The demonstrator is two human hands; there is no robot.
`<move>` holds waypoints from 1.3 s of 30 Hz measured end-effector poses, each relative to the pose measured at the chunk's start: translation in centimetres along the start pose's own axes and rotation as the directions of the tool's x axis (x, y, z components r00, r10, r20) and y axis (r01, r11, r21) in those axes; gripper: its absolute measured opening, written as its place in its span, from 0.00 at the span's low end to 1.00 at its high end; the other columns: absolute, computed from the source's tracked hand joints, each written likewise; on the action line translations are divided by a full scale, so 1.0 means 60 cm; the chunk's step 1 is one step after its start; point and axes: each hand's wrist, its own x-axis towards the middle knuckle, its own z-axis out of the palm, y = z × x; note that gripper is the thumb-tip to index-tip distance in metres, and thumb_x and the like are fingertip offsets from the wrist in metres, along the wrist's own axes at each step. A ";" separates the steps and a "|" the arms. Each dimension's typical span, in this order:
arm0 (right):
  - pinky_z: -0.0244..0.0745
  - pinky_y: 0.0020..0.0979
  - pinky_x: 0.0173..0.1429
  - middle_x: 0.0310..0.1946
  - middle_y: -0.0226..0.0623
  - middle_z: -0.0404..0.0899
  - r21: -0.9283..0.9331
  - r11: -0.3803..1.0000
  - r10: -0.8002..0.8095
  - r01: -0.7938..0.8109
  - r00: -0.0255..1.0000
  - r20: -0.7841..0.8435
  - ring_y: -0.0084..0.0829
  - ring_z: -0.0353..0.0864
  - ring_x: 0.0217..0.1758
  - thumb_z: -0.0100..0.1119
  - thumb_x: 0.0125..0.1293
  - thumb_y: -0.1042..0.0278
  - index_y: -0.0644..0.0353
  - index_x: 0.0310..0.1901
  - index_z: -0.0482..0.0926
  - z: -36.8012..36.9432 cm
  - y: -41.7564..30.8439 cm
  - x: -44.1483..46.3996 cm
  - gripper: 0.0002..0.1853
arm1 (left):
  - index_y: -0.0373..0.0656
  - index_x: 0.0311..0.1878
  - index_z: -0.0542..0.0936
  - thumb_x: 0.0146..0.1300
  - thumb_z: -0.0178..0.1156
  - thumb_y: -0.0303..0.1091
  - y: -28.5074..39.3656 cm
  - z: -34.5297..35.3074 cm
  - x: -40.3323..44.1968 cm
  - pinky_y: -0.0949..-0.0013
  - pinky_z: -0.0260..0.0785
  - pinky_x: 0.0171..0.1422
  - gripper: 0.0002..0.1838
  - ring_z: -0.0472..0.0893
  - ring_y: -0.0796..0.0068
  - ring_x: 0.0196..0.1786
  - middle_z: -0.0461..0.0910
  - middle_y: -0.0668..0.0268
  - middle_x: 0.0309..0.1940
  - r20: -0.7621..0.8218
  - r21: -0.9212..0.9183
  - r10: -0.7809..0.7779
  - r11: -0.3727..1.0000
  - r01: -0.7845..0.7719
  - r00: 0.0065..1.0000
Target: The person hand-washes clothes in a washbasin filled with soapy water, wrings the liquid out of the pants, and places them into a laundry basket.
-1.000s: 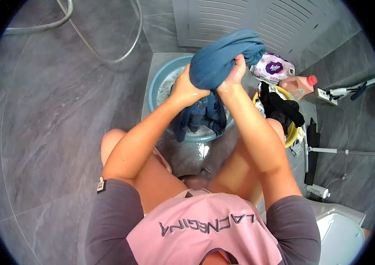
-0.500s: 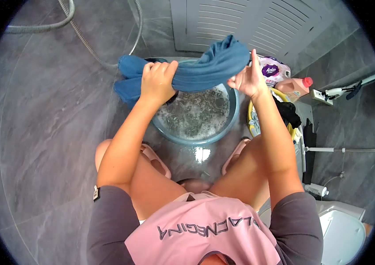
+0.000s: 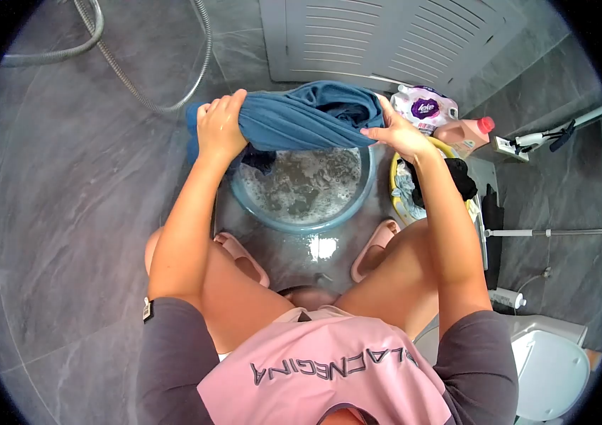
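Observation:
A blue garment (image 3: 301, 117), bunched lengthwise, stretches between my hands above a blue basin (image 3: 308, 225). My left hand (image 3: 221, 129) is wrapped round it towards its left end, and a folded part hangs beyond the fist. At the other end my right hand (image 3: 400, 133) grips the edge, thumb in front and fingers mostly hidden behind the cloth. Foamy, greyish water (image 3: 308, 184) fills the basin. Dark wet cloth (image 3: 258, 160) lies at the basin's left side, below my left hand.
To the right stands a yellow-rimmed basket (image 3: 395, 185) with clothes, including a black piece (image 3: 461, 178). Behind it are a pink bottle with a red cap (image 3: 465, 134) and a white-and-purple pack (image 3: 425, 108). A shower hose (image 3: 201, 64) hangs at upper left; a louvred door (image 3: 386, 42) is ahead.
My left hand has shifted left along the garment. My right hand has closed on its right end, which was raised and is now lower, with the cloth pulled wider.

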 end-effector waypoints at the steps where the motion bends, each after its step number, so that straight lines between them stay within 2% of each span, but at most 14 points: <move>1: 0.73 0.24 0.38 0.55 0.39 0.66 0.000 1.000 0.002 -0.002 1.000 0.000 0.22 0.73 0.42 0.65 0.52 0.69 0.64 0.66 0.48 -0.003 -0.005 -0.003 0.44 | 0.47 0.48 0.72 0.42 0.61 0.27 0.003 0.002 -0.001 0.61 0.60 0.50 0.25 0.75 0.68 0.42 0.76 0.67 0.34 0.006 -0.022 -0.069 0.997 0.069 0.998; 4: 0.64 0.20 0.28 0.31 0.27 0.73 -0.364 0.915 0.195 -0.174 0.981 0.022 0.18 0.66 0.28 0.70 0.47 0.58 0.57 0.55 0.69 -0.022 -0.003 -0.008 0.33 | 0.47 0.48 0.73 0.41 0.61 0.26 0.016 -0.002 -0.001 0.62 0.60 0.50 0.25 0.75 0.68 0.42 0.76 0.67 0.35 0.021 -0.002 -0.023 1.000 0.023 1.000; 9: 0.65 0.20 0.23 0.27 0.26 0.72 -0.490 0.797 0.431 -0.354 0.901 0.049 0.18 0.67 0.23 0.70 0.48 0.60 0.60 0.45 0.73 -0.038 0.041 -0.009 0.24 | 0.49 0.45 0.74 0.40 0.60 0.23 0.027 -0.013 0.011 0.60 0.60 0.47 0.23 0.75 0.69 0.41 0.75 0.67 0.35 -0.037 0.058 0.209 0.977 -0.207 0.977; 12: 0.79 0.29 0.29 0.30 0.32 0.76 0.137 0.835 0.511 -0.533 0.844 0.164 0.28 0.80 0.28 0.61 0.53 0.76 0.55 0.56 0.65 -0.038 0.068 -0.017 0.27 | 0.50 0.42 0.74 0.39 0.59 0.22 0.027 -0.020 0.020 0.58 0.61 0.46 0.22 0.75 0.69 0.39 0.75 0.67 0.34 -0.087 0.076 0.270 0.962 -0.263 0.959; 13: 0.80 0.38 0.42 0.35 0.37 0.77 0.266 0.843 0.413 -0.468 0.879 0.236 0.38 0.82 0.39 0.56 0.56 0.77 0.53 0.60 0.60 -0.037 0.074 -0.025 0.30 | 0.50 0.42 0.74 0.39 0.59 0.23 0.024 -0.020 0.022 0.58 0.61 0.45 0.21 0.75 0.69 0.39 0.75 0.67 0.34 -0.090 0.095 0.288 0.955 -0.280 0.953; 15: 0.73 0.47 0.54 0.47 0.43 0.73 0.552 0.736 0.171 -0.392 0.897 0.409 0.44 0.75 0.52 0.54 0.59 0.70 0.53 0.62 0.58 -0.026 0.077 -0.039 0.29 | 0.51 0.41 0.74 0.39 0.60 0.23 0.022 -0.019 0.023 0.58 0.61 0.45 0.21 0.75 0.69 0.38 0.75 0.67 0.34 -0.094 0.115 0.307 0.948 -0.296 0.947; 16: 0.60 0.55 0.62 0.58 0.44 0.66 0.660 0.622 0.152 -0.422 0.891 0.427 0.46 0.64 0.63 0.49 0.63 0.51 0.53 0.62 0.60 -0.015 0.073 -0.044 0.29 | 0.51 0.41 0.74 0.39 0.59 0.23 0.024 -0.019 0.022 0.58 0.61 0.45 0.21 0.75 0.69 0.38 0.75 0.68 0.33 -0.079 0.119 0.326 0.941 -0.316 0.942; 19: 0.57 0.56 0.63 0.61 0.44 0.63 0.757 0.475 0.353 -0.449 0.885 0.303 0.44 0.59 0.66 0.42 0.61 0.35 0.54 0.61 0.62 0.015 0.070 -0.043 0.35 | 0.52 0.40 0.74 0.42 0.58 0.26 0.030 -0.010 0.016 0.58 0.62 0.44 0.18 0.75 0.69 0.37 0.74 0.69 0.32 -0.061 0.113 0.373 0.924 -0.365 0.926; 20: 0.56 0.55 0.63 0.60 0.42 0.65 0.693 0.571 0.497 -0.441 0.857 0.136 0.41 0.61 0.65 0.37 0.59 0.28 0.54 0.60 0.65 0.038 0.067 -0.044 0.39 | 0.53 0.39 0.74 0.43 0.57 0.27 0.038 -0.005 0.014 0.59 0.63 0.43 0.16 0.74 0.70 0.36 0.74 0.69 0.32 -0.060 0.104 0.422 0.904 -0.415 0.904; 25: 0.77 0.40 0.39 0.42 0.35 0.79 0.768 0.498 0.650 -0.404 0.760 -0.021 0.34 0.80 0.39 0.53 0.62 0.46 0.57 0.48 0.74 0.055 0.148 -0.006 0.23 | 0.54 0.37 0.74 0.45 0.55 0.30 0.070 0.019 0.014 0.59 0.64 0.42 0.12 0.74 0.71 0.35 0.74 0.69 0.30 -0.080 0.063 0.502 0.865 -0.498 0.861; 29: 0.78 0.38 0.39 0.36 0.38 0.79 0.715 0.662 0.568 -0.223 0.773 -0.284 0.35 0.80 0.36 0.53 0.60 0.63 0.60 0.41 0.74 0.021 0.186 0.044 0.12 | 0.51 0.42 0.74 0.45 0.56 0.28 0.074 0.041 0.008 0.58 0.63 0.45 0.17 0.74 0.67 0.35 0.74 0.68 0.31 -0.064 -0.002 0.345 0.938 -0.345 0.937; 33: 0.76 0.35 0.46 0.35 0.39 0.77 0.664 0.712 0.251 0.229 0.800 -0.545 0.34 0.78 0.39 0.52 0.57 0.74 0.65 0.46 0.73 0.029 0.082 0.043 0.14 | 0.46 0.48 0.72 0.41 0.62 0.30 0.080 0.062 -0.001 0.59 0.63 0.47 0.25 0.76 0.60 0.41 0.76 0.61 0.38 0.111 -0.167 0.129 0.980 -0.109 0.985; 37: 0.73 0.27 0.40 0.37 0.37 0.74 0.551 0.775 0.000 0.310 0.872 -0.490 0.25 0.75 0.37 0.51 0.54 0.81 0.64 0.46 0.74 0.023 0.008 0.033 0.16 | 0.43 0.49 0.72 0.42 0.67 0.37 0.101 0.055 0.007 0.61 0.65 0.52 0.27 0.76 0.57 0.49 0.78 0.56 0.45 0.319 -0.385 -0.100 0.895 0.225 0.943; 39: 0.72 0.25 0.39 0.37 0.35 0.73 0.517 0.781 -0.096 0.352 0.884 -0.457 0.23 0.74 0.36 0.50 0.53 0.82 0.64 0.44 0.75 0.020 -0.010 0.033 0.15 | 0.42 0.51 0.72 0.44 0.68 0.37 0.102 0.063 0.007 0.64 0.66 0.53 0.28 0.77 0.58 0.49 0.78 0.57 0.45 0.395 -0.632 -0.100 0.692 0.349 0.913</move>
